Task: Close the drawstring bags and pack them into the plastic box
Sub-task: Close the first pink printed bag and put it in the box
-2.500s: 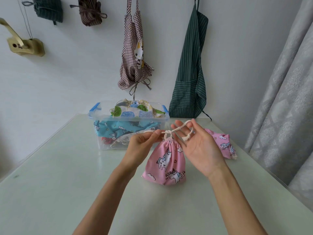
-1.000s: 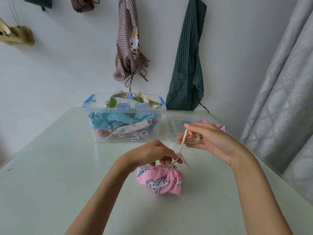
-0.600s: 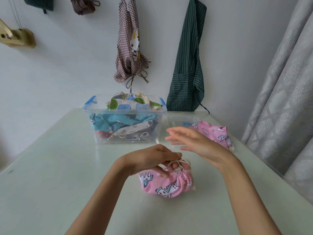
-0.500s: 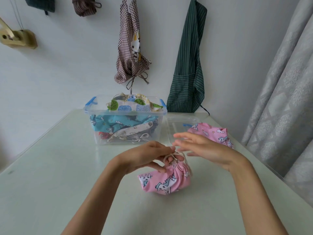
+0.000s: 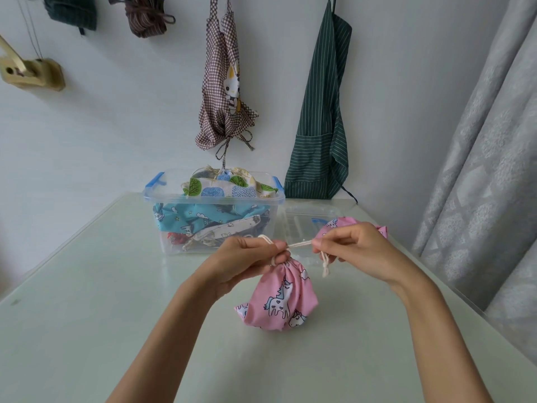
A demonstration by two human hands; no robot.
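A pink unicorn drawstring bag (image 5: 283,298) stands on the pale table (image 5: 116,301), its mouth gathered shut at the top. My left hand (image 5: 244,263) pinches the gathered neck and one cord loop. My right hand (image 5: 357,251) pinches the white drawstring (image 5: 300,244), which runs taut between both hands; its knotted end dangles below. Behind them the clear plastic box (image 5: 162,231) with blue clips holds several patterned bags, piled above its rim. A second pink bag (image 5: 337,223) lies partly hidden behind my right hand.
The box's clear lid (image 5: 308,216) lies flat to the right of the box. Two aprons, checked (image 5: 223,91) and green striped (image 5: 322,120), hang on the wall behind. A grey curtain (image 5: 479,170) borders the table's right edge.
The bag was lying on its side under my left hand; it has been raised upright. My right hand took the cord and pulled it out to the right.
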